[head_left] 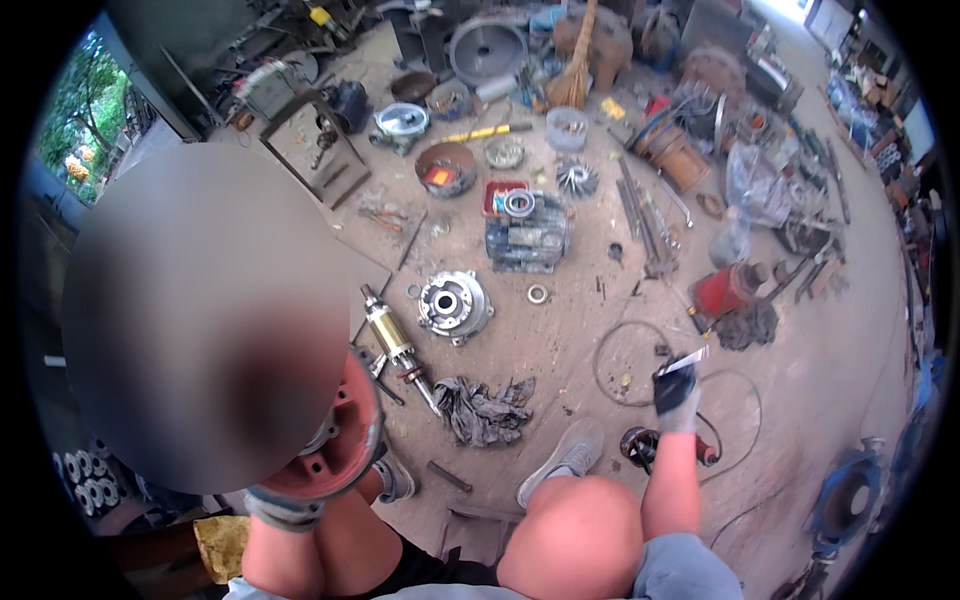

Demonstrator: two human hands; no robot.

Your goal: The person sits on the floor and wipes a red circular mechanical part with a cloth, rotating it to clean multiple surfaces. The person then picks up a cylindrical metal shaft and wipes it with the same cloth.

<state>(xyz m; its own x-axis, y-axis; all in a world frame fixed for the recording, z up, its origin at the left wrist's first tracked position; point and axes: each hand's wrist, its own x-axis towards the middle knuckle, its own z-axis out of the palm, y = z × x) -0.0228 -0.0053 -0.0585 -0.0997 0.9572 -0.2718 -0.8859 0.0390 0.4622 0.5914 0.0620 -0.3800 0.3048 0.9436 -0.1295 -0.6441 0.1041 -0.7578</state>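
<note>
Rust, brass and grey across the dusty brown floor

The right hand (676, 392) is wearing a dark glove and gripping a pale shiny strip (683, 362); beside the left hand (285, 505), gloved grey, a red-orange housing (345, 440) is showing, a brass-yellow rotor (392, 338) and grey rag (485, 408) lying between.

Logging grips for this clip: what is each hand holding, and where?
Right hand, gloved, grips a flat shiny metal piece by its lower end. Left hand is hidden; cannot tell.

Right hand (676, 388), gloved, reaches forward, fingers closed; left hand is hidden from view.
</note>
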